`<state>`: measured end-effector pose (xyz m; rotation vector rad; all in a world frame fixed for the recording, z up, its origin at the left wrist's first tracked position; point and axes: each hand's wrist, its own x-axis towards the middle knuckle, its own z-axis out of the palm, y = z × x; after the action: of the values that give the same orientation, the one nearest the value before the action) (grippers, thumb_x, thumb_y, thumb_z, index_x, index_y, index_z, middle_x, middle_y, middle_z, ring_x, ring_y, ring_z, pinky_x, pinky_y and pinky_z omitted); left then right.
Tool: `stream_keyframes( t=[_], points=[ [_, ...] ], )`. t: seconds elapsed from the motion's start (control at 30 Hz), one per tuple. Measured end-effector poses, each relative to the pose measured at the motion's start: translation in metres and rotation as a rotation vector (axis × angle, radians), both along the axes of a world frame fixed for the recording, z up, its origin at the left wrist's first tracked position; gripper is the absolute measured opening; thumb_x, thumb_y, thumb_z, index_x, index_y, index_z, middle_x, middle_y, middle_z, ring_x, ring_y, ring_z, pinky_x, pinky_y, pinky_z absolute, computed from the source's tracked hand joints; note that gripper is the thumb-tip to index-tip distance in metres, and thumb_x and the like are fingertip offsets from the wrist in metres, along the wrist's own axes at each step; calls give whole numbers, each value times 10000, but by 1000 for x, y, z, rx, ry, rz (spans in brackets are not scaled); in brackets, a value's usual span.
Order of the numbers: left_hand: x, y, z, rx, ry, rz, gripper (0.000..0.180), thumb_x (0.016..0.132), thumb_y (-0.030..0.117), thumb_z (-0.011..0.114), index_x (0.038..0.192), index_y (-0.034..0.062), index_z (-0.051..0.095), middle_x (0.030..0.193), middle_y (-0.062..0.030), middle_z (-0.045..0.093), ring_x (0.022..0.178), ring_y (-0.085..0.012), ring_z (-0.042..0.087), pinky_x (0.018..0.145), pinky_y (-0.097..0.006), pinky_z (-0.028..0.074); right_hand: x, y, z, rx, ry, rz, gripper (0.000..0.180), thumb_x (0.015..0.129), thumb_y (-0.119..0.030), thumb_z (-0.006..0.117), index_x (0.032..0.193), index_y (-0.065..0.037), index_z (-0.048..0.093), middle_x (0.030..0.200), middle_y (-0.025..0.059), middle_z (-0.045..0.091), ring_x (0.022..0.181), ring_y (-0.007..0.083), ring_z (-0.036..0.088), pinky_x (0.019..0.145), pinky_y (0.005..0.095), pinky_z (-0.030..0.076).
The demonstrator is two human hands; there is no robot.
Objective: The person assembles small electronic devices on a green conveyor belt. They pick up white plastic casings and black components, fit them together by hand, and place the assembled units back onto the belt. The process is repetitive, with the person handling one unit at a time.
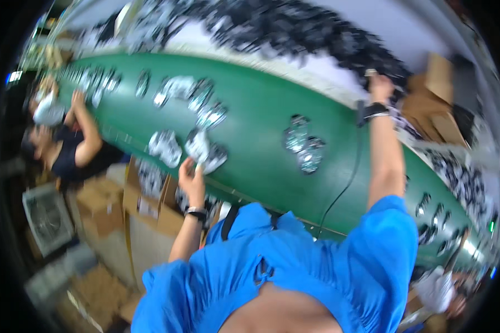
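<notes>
In the head view I have a shiny packet (213,159) right at the left fingertips: crumpled, silvery, see-through film over dark contents, lying near the close edge of the green belt (261,127). A whitish packet (198,143) lies against it, and a similar pale one (165,148) sits just to its left. Two more glossy packets (304,143) rest touching each other farther right, between my two hands.

The left hand (192,180) reaches forward from the lower edge, thumb and fingers bent toward the shiny packet; I cannot tell from here whether they pinch it or only touch it. The right arm is stretched well out across the belt, and the right hand (380,87) is at the blurred heap of dark pieces (311,33) on the pale surface beyond. Something whitish shows at its fingertips, but I cannot make out what the grip is. A black strap (376,110) circles that wrist, with a dark cord (344,188) hanging across the belt.

At lower left, an open cardboard box (140,203) holds silvery packets. An open-flapped carton (431,102) stands beyond the right hand; I cannot see into it.
</notes>
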<state>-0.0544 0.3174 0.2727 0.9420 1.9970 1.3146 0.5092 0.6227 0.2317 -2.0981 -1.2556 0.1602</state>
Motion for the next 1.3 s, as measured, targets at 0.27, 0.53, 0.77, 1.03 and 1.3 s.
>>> stream_keyframes(
  t=[0.27,0.53,0.77,1.03,1.3],
  points=[
    [10,0,8,-159,592,-288,578,683,93,753,1208,42,513,1146,-177,527,1096,-364,487,950,-424,406,15,23,-26,-206,704,-182,189,786,-207,732,918,-77,690,778,-3,633,630,79,550,490,251,388],
    [29,35,1,-145,719,-406,770,628,123,806,1305,95,441,1137,-181,538,1025,-369,477,926,-437,402,8,11,-4,-249,702,-240,98,805,-135,714,805,-49,669,803,47,682,656,116,649,441,244,394],
    [34,12,1,-159,641,-418,843,540,195,818,1279,14,456,1068,-193,576,1030,-357,489,917,-413,418,-20,-72,24,39,1398,136,23,836,-86,635,822,-87,617,699,2,576,597,123,534,555,288,455],
    [92,43,78,-227,-880,-643,515,739,79,639,1195,-74,456,1073,-129,580,942,-190,590,840,-303,471,-195,-236,150,-47,1561,388,10,908,-100,594,916,-94,593,900,-13,623,800,80,571,726,278,494],
    [154,68,125,-14,-905,-598,404,979,381,495,1177,34,554,984,-26,630,869,-102,602,746,-248,488,-249,-263,215,-80,1381,650,61,878,-77,639,859,-56,585,754,-26,605,671,52,556,637,209,468]
  ],
)
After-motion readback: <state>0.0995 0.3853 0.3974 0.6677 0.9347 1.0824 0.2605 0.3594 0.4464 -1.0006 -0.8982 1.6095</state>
